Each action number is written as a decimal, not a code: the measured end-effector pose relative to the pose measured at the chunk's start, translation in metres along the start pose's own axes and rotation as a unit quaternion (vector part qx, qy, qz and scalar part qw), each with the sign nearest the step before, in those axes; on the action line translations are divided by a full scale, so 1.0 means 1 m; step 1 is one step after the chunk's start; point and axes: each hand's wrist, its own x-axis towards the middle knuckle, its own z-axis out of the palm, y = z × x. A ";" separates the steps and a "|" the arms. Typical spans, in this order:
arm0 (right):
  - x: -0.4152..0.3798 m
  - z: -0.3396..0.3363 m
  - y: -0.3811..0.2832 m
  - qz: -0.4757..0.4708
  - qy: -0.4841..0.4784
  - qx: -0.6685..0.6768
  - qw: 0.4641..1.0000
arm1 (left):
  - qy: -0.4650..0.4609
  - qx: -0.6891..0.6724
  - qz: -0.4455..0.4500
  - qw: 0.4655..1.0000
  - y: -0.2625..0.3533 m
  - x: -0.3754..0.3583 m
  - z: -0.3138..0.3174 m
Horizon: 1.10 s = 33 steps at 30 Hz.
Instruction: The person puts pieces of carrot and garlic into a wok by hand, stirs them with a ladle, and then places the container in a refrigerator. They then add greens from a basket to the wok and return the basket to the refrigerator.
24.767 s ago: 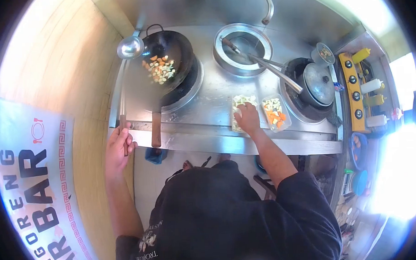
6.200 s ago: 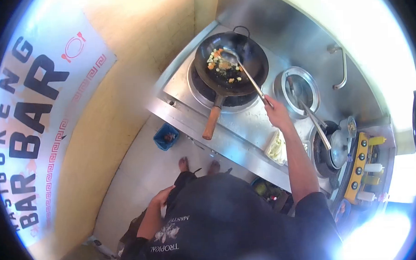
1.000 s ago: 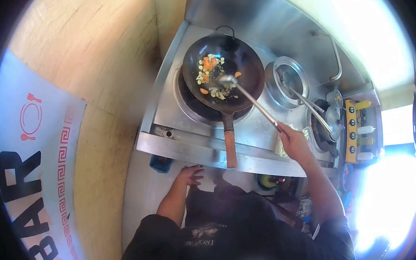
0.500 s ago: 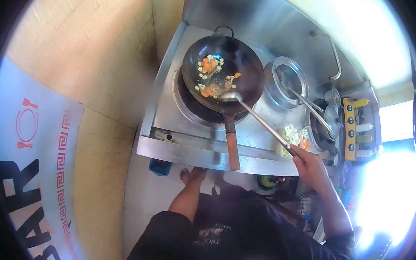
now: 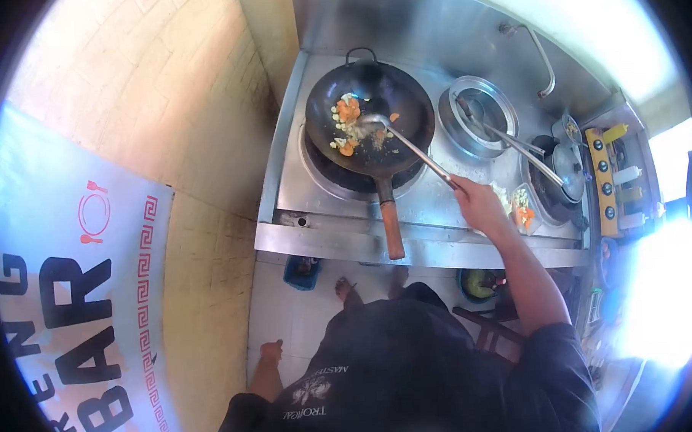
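Note:
My right hand (image 5: 479,204) is closed around the handle of a long metal ladle (image 5: 424,156). The ladle's bowl rests inside a dark wok (image 5: 415,133), against chopped food. Orange pieces (image 5: 348,109) and pale chopped vegetables (image 5: 351,130) lie in the wok's left and middle part. The wok sits tilted on a burner ring, its wooden handle (image 5: 392,229) pointing toward me. Down by my side, away from the stove, my left hand (image 5: 271,350) hangs with fingers curled and nothing visible in them.
Right of the wok stands a metal pot (image 5: 502,108) with utensils across it. A bag of cut vegetables (image 5: 524,210) lies near the counter's front edge (image 5: 423,247). Farther right are a lidded pot (image 5: 569,170) and a wooden rack (image 5: 602,180) beside squeeze bottles. A wall (image 5: 214,144) borders the left.
The ladle's bowl has moved from the wok's near rim up and left into the food, and my right hand went with it. My left hand has drawn back from the counter's front edge.

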 end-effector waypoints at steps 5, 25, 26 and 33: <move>-0.006 0.006 0.007 0.008 0.018 0.011 1.000 | -0.021 -0.040 0.077 0.996 -0.011 -0.050 0.012; 0.009 -0.037 -0.039 -0.021 -0.080 -0.165 0.983 | -0.006 -0.296 -0.074 0.952 0.070 -0.085 -0.017; -0.004 -0.052 -0.034 -0.033 -0.075 -0.182 0.980 | -0.033 -0.233 -0.028 0.971 0.051 -0.076 -0.011; -0.058 -0.131 -0.044 -0.032 -0.070 -0.262 0.962 | -0.123 -0.108 0.009 0.987 0.027 -0.083 0.017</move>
